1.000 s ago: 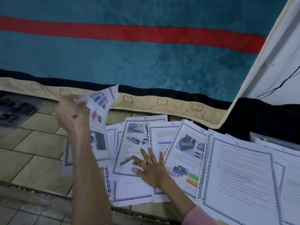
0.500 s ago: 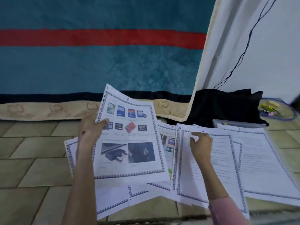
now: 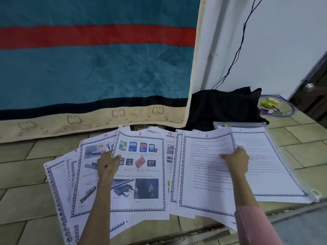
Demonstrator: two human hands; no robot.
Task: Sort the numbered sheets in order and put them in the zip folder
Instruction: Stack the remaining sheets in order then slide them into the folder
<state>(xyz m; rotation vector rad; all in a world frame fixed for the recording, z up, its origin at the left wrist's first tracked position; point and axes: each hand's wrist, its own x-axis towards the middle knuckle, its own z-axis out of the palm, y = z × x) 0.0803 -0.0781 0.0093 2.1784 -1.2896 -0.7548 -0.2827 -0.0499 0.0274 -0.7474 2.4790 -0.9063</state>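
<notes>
Numbered white sheets with blue borders lie fanned on the tiled floor. My left hand [image 3: 108, 163] grips the left edge of sheet 8 [image 3: 141, 174], which shows memory cards and lies over sheet 14 [image 3: 88, 174]. My right hand [image 3: 236, 160] pinches the right edge of text sheet 6 [image 3: 205, 174]. Sheet 13 [image 3: 169, 147] peeks out between sheets 8 and 6. Sheet 1 [image 3: 270, 170] lies at the right, on the clear zip folder [image 3: 238, 124], whose top edge shows behind it.
A teal blanket with a red stripe [image 3: 97, 64] hangs behind the sheets. A black cloth [image 3: 223, 106] lies at the white wall's foot, with a thin cable above it. Small coloured items and a purple cord [image 3: 276, 106] lie at the far right.
My left hand has brought sheet 8 down from the air onto the spread. My right hand has moved from the middle sheets to the right edge of sheet 6. The view has swung right.
</notes>
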